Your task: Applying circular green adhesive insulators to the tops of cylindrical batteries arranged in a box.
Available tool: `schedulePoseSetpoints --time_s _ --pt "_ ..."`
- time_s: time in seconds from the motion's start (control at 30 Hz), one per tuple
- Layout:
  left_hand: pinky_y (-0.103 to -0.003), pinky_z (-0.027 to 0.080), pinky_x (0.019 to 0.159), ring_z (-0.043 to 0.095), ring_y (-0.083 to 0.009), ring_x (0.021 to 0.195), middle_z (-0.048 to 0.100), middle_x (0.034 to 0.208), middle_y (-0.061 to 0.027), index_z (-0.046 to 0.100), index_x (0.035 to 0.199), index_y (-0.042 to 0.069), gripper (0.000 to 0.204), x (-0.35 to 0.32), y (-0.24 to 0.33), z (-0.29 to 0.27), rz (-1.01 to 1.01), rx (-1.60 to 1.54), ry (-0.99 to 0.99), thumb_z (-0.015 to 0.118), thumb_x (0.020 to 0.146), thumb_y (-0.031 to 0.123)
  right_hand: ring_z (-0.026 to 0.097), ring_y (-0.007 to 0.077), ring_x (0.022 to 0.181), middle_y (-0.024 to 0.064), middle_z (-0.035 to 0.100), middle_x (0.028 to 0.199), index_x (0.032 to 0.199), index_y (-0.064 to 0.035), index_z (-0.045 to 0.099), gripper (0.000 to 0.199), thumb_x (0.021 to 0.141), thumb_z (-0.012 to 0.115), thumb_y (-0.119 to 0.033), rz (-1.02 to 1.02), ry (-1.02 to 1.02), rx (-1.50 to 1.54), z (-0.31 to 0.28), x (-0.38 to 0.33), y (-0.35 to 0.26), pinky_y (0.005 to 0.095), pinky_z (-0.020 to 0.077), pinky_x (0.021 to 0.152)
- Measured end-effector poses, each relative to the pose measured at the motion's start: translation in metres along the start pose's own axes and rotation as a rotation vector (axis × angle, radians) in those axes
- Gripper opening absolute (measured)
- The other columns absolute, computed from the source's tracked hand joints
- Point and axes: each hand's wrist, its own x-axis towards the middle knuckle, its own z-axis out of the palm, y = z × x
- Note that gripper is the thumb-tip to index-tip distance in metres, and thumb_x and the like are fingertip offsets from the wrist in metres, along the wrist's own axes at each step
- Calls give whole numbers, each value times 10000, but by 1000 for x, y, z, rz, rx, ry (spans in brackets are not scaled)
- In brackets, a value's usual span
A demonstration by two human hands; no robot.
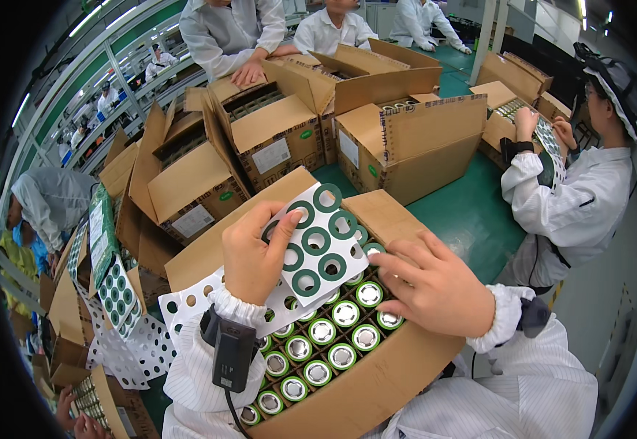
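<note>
My left hand [252,249] pinches a white backing sheet carrying green ring stickers [316,240] between thumb and fingers, tilted above an open carton. My right hand [436,285] hovers over the carton's right side with its fingers apart. Its index fingertip is close to a green ring [372,249] beside the sheet's edge; whether it touches that ring I cannot tell. Below both hands, cylindrical battery cells [322,331] with green rims and silver tops stand upright in the cardboard dividers of the carton [377,380]. A punched white sheet [187,300] lies partly under my left forearm.
Several open cartons [271,132] line the far side of the green table [436,219]. Another carton [414,146] stands ahead right. At left lie more ring sheets [118,296] and punched backing [132,351]. A co-worker [575,183] handles a sheet at right; others stand beyond.
</note>
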Motion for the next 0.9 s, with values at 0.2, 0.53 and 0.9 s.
schedulePoseSetpoints --time_s 0.2,0.53,0.9 --pt "-267 433 519 556 -159 534 609 639 -102 629 817 -8 196 -3 -4 0 34 -1 14 670 815 184 557 234 843 63 613 928 845 -55 667 146 736 684 -150 28 161 411 11 11 23 349 461 745" --pt "-275 438 520 577 -194 547 613 659 -120 631 818 -7 197 -2 0 0 50 3 14 682 801 183 503 236 680 43 553 711 731 -45 621 70 706 683 -66 155 428 411 23 65 29 318 432 647" --pt "-281 435 513 572 -202 538 607 650 -120 632 815 -3 192 -3 0 -4 62 39 6 671 811 186 482 251 744 70 543 777 779 -30 558 91 765 645 -53 198 367 547 3 31 11 307 407 674"
